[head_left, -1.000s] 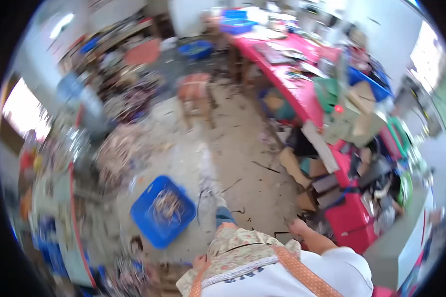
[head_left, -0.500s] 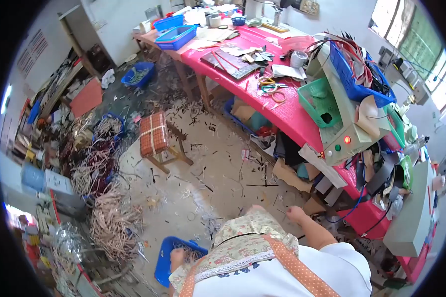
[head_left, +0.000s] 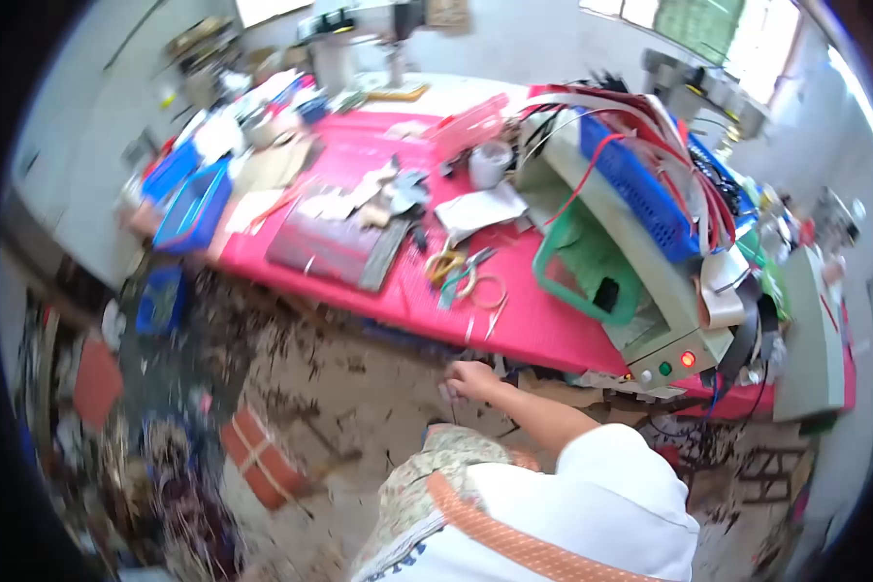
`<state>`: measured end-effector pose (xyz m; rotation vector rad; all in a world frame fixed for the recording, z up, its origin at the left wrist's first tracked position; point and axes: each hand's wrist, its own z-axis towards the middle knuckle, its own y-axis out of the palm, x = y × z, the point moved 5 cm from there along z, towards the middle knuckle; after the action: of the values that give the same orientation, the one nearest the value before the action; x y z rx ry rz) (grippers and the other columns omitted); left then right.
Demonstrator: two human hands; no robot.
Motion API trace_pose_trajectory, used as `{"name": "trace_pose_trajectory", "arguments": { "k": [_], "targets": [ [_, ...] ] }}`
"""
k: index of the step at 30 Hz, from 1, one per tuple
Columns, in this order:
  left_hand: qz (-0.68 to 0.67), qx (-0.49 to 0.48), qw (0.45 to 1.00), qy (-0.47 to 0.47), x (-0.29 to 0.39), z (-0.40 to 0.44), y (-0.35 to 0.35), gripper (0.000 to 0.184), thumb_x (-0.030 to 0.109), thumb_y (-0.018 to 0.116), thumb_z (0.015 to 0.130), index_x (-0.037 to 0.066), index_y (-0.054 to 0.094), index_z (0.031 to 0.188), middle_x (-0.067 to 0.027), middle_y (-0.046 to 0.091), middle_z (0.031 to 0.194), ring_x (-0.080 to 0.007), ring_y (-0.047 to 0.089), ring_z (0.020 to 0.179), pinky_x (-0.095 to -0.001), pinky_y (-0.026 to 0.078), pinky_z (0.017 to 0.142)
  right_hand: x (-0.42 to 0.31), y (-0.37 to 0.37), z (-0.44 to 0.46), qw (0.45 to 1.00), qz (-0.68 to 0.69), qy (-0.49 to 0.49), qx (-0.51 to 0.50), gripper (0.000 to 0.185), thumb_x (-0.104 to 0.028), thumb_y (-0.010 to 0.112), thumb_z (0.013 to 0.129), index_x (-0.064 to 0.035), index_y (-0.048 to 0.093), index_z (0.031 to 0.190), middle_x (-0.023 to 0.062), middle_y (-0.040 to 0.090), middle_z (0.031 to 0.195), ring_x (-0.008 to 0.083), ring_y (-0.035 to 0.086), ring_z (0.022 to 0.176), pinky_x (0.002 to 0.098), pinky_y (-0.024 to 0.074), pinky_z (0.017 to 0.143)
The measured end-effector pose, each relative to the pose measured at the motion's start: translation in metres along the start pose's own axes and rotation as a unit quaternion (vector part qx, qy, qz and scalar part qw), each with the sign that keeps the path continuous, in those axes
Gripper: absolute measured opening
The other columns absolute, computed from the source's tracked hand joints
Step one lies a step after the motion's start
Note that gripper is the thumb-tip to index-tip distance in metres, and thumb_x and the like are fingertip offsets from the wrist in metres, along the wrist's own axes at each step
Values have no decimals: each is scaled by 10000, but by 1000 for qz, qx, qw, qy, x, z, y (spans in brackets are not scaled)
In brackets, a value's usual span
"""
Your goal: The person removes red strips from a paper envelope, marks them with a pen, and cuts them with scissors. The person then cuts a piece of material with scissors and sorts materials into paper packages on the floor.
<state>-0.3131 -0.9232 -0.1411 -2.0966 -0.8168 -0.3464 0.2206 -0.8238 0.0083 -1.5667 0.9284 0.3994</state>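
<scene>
My right hand [head_left: 468, 381] hangs over the floor just in front of the pink table's [head_left: 543, 335] edge, its fingers curled together. Whether something small is between them is too blurred to tell. My left hand is out of view. On the table near my right hand lie scissors [head_left: 461, 276] with yellow and teal handles, and a green basket [head_left: 592, 262] stands to their right. A dark board [head_left: 325, 242] with cut pieces [head_left: 371, 199] on it lies further left.
A grey-green machine [head_left: 650, 281] with a lit red button carries a blue basket [head_left: 640, 184] of straps at the right. A red-brown stool [head_left: 262, 456] stands on the littered floor at lower left. Blue trays [head_left: 194, 209] sit at the table's left end.
The view has swung right and nearer the pink table. My right hand has risen from low beside the body to the table edge. My left hand, seen earlier near the blue basin, has left view.
</scene>
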Motion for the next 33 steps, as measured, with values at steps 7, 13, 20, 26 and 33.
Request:
{"name": "trace_pose_trajectory", "arguments": {
  "k": [7, 13, 20, 26, 33],
  "targets": [
    [38, -94, 995, -10, 156, 138, -58, 198, 138, 588, 856, -36, 629, 943, -75, 621, 757, -179, 577, 647, -312, 465, 574, -110, -113, 192, 972, 38, -139, 186, 188, -239, 634, 811, -59, 627, 866, 140, 662, 827, 318, 642, 756, 418, 491, 651],
    [64, -133, 989, 19, 235, 226, -109, 181, 113, 579, 859, -49, 616, 930, -70, 599, 720, -167, 557, 598, -291, 443, 527, -97, -298, 146, 878, 53, -81, 469, 159, -170, 632, 796, -60, 657, 908, 130, 653, 863, 294, 639, 813, 392, 496, 715],
    [54, -157, 985, 35, 311, 304, -153, 161, 85, 569, 862, -64, 601, 916, -64, 573, 676, -152, 533, 540, -266, 418, 473, -57, -520, -77, 575, -417, 215, 670, 429, -197, 650, 745, -42, 562, 1136, 176, 599, 1105, 329, 568, 1055, 403, 441, 916],
    [-45, -129, 990, 29, 374, 332, -132, 169, 74, 558, 867, -80, 594, 927, -61, 566, 662, -139, 523, 514, -254, 400, 443, -24, -623, -107, 740, -277, 350, 503, 258, -264, 662, 742, -77, 706, 914, 135, 692, 899, 264, 662, 854, 377, 509, 776],
    [45, -181, 966, 181, 362, 330, -77, 294, 158, 642, 812, -74, 644, 993, -117, 677, 800, -176, 633, 705, -282, 497, 642, -94, -633, -55, 841, -290, 363, 277, 422, -400, 712, 698, -33, 711, 907, 120, 706, 848, 236, 674, 783, 356, 515, 719]
  ]
}}
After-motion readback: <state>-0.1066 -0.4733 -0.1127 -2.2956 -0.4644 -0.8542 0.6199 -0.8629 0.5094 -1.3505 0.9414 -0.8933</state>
